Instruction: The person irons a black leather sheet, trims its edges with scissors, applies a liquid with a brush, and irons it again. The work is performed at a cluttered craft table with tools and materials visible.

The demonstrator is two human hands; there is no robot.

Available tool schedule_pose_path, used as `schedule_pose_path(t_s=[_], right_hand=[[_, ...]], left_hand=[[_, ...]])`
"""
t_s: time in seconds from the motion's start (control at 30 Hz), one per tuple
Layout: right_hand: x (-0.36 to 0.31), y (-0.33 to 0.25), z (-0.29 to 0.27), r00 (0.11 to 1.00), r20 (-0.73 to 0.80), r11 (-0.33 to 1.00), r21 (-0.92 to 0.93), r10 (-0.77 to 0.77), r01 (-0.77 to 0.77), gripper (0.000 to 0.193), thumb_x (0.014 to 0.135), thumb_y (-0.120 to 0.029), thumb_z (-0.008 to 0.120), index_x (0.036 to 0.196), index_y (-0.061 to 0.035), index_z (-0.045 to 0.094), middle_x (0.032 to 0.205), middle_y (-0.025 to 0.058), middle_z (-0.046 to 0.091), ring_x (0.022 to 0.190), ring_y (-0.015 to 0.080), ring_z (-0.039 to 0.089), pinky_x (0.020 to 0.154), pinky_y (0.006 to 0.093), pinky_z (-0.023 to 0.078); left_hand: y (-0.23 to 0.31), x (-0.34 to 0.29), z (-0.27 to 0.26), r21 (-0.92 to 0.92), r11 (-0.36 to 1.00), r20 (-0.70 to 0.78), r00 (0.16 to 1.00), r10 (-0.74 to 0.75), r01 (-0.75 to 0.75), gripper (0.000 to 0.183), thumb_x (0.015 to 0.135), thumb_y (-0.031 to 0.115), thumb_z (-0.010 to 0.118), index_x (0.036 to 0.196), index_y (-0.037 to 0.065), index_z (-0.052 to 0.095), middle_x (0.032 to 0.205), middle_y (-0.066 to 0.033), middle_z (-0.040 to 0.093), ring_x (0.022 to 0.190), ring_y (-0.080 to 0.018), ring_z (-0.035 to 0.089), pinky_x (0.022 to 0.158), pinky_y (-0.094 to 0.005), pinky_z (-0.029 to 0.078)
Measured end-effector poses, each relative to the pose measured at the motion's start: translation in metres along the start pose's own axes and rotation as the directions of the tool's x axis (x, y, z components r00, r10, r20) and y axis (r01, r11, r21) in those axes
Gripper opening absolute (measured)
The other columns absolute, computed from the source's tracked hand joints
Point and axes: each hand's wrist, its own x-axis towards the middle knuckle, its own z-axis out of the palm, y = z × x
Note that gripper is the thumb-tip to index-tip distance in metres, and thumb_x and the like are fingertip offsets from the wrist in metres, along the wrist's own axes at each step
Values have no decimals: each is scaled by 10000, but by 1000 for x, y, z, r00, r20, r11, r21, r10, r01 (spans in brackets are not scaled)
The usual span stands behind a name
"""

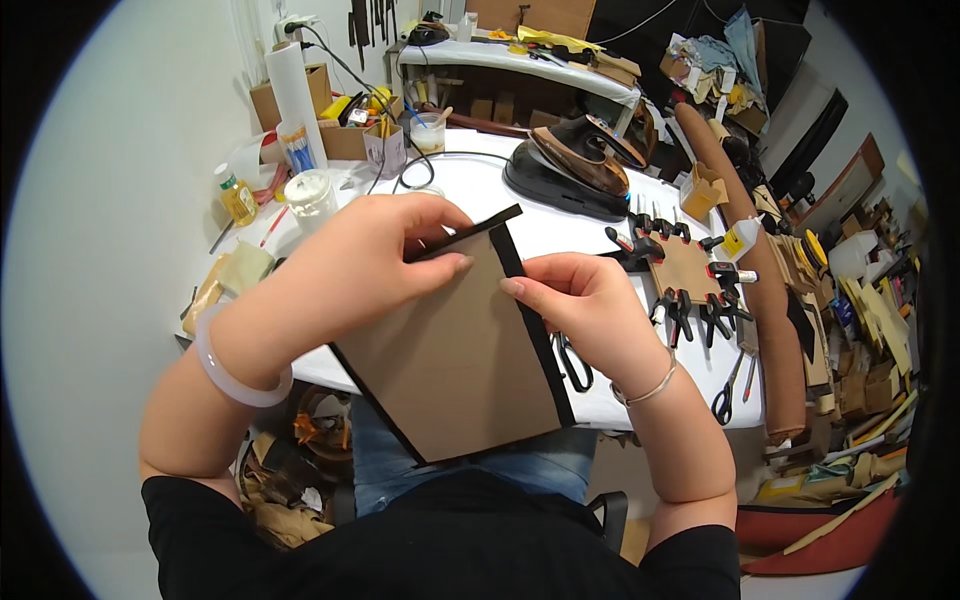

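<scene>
Both hands hold up a grey-brown board (455, 360) with black strips folded over its edges. It is tilted above my lap, in front of the table's near edge. My left hand (405, 245) pinches the far edge near the upper corner, thumb on the board's face and fingers behind, partly hidden. At the right edge, my right hand (575, 290) grips the black strip (535, 330) between thumb and fingers. A short end of black strip sticks out past the top corner. Just behind the board, scissors (575, 365) with black handles lie partly hidden.
An iron (585, 155) rests on its black base at the back of the white table (470, 145). To the right, several black clamps (680, 315) grip a brown board (685, 268). Jars (310, 195) and a yellow bottle (238, 200) stand left. A long brown roll (755, 270) flanks the table.
</scene>
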Motion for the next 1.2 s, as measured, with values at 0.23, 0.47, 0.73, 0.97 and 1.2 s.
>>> schedule_pose_path(t_s=[0.23,0.47,0.73,0.97,1.2], right_hand=[[-11,-12,-5,822,-428,923,-92,-375,373,182,892,-45,739,1046,50,720,911,71,742,825,89,685,717,227,557],[3,-21,46,288,-157,318,-648,-945,692,353,749,100,737,1090,10,716,1135,170,727,980,274,738,802,303,601],[16,4,94,363,186,203,-566,-913,799,388,834,-133,731,1190,4,655,1257,180,661,1190,310,638,1042,465,484],[109,35,-64,548,-319,594,-667,-773,450,407,907,-28,671,1294,27,557,1279,158,618,1191,321,595,1068,394,443],[289,97,-241,887,-248,234,-958,-390,-165,1040,698,-444,892,1469,27,377,1418,232,534,1332,367,510,1130,519,371]], left_hand=[[-23,-29,35,576,625,-455,428,781,-526,753,786,-54,658,1479,-32,363,1479,-211,465,1375,-324,460,1164,-410,334],[-61,34,129,199,822,-477,681,556,-533,915,802,93,766,1519,-47,215,1513,-253,321,1349,-395,422,1097,-434,397],[-117,71,109,-676,441,-716,667,-207,-590,562,948,145,645,1447,25,416,1416,-114,506,1247,-261,553,1030,-383,489],[-121,20,61,-735,253,-672,630,-388,-629,420,1016,162,583,1418,88,487,1359,-70,575,1223,-220,590,1023,-391,524],[-155,23,65,-744,319,-666,613,-426,-587,463,1019,141,562,1462,102,432,1403,-60,545,1273,-223,557,1044,-397,504]])
